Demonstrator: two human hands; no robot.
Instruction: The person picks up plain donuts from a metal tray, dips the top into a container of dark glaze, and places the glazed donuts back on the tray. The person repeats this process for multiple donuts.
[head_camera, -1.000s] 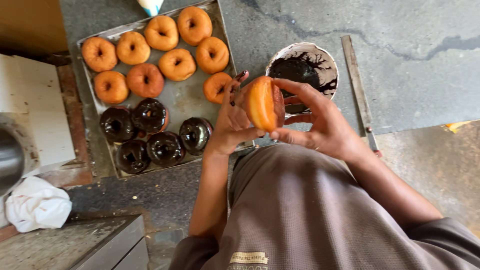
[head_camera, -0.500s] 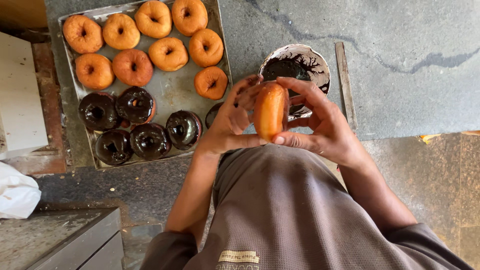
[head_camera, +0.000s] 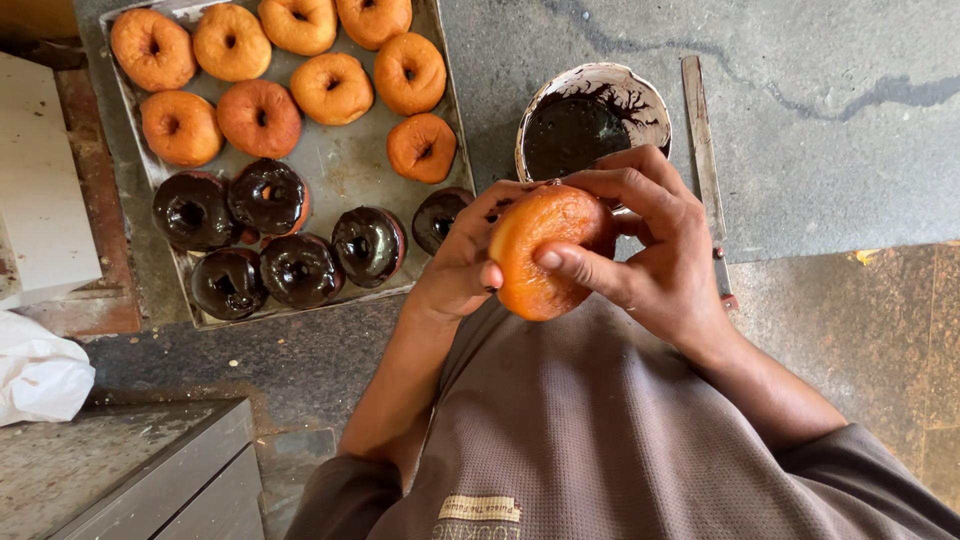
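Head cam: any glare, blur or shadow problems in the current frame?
Head view: sharp, no motion blur on either hand holding the plain doughnut; soft daylight, small highlights on the glazed doughnuts; bowl of chocolate glaze reads very dark; bottom-left cabinet dimmer.

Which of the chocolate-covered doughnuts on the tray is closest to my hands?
The glazed doughnut at the tray's right edge, partly hidden behind your left hand. The other five sit farther left.
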